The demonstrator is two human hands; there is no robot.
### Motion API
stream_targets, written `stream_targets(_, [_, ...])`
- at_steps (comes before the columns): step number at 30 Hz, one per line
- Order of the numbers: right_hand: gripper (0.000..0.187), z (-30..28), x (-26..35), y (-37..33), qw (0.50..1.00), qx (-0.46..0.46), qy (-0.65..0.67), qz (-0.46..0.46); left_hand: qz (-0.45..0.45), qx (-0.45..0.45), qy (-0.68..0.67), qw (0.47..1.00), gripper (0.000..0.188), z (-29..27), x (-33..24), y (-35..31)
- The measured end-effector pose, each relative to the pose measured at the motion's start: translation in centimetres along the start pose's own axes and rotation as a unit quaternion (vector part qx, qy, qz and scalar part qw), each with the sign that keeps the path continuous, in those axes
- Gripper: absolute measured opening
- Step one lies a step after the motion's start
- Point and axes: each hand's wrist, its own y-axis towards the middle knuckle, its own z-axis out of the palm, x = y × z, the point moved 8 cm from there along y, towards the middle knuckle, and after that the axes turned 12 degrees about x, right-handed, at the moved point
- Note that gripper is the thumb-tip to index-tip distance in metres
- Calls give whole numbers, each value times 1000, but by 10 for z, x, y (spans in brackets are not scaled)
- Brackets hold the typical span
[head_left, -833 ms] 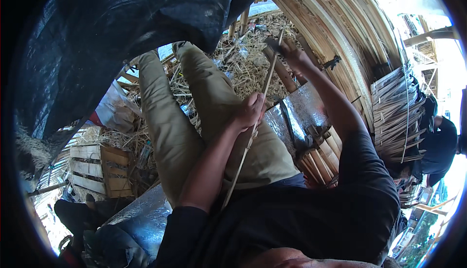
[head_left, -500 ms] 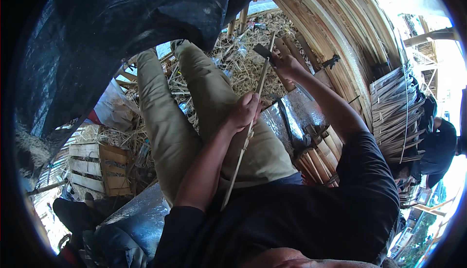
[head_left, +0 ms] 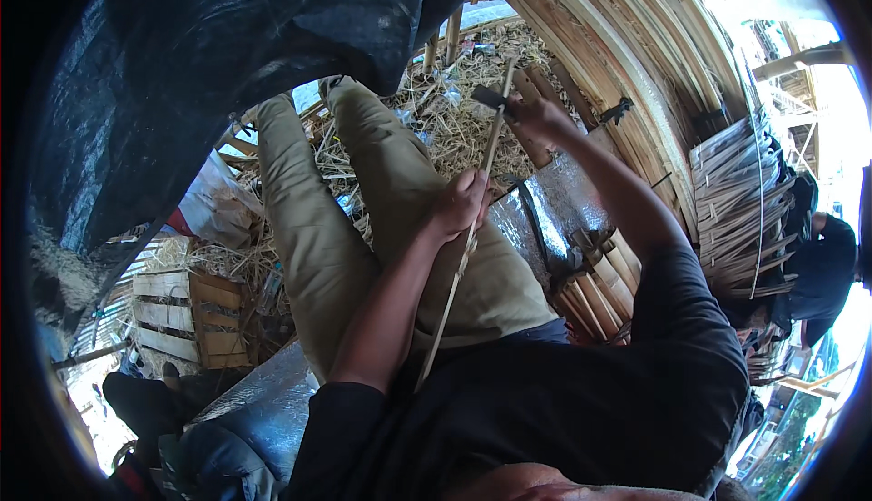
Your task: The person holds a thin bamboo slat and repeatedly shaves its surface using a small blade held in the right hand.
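A long, thin strip of pale wood or bamboo (head_left: 443,315) runs slantwise from my waist up past my knees. My left hand (head_left: 461,204) is closed around the middle of it, above my thigh. Farther out, my right hand (head_left: 542,123) grips a dark, flat-bladed knife (head_left: 490,96); its handle is hidden in the fingers. The blade lies across the strip near its far end and seems to touch it. Curled shavings cling to the strip just below my left hand.
Long split wooden slats (head_left: 627,65) are stacked along the right. Beside my right thigh lie a silvery sheet (head_left: 572,194) and short wooden pieces (head_left: 599,287). A slatted crate (head_left: 218,319) stands at left, under a hanging dark tarp (head_left: 209,56). Straw (head_left: 445,138) covers the ground. Another person (head_left: 822,265) is at far right.
The picture has shifted very slightly. Both hands keep their grips, and the blade stays at nearly the same spot on the strip.
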Motion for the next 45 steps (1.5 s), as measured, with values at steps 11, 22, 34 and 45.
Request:
stream_targets(11, [72,27,-37,21,996,49,61,48,14,7,62,998,31,-1,5,-3])
stream_targets(22, [78,-4,-34,17,996,16,80,48,-10,13,25,1000,30,7,-1,4])
stream_targets(34, [66,29,-21,2,992,38,83,88,-13,-8,87,996,29,3,7,1])
stream_targets(45, [82,26,-33,10,997,-2,77,-2,-22,30,86,996,29,6,4,2])
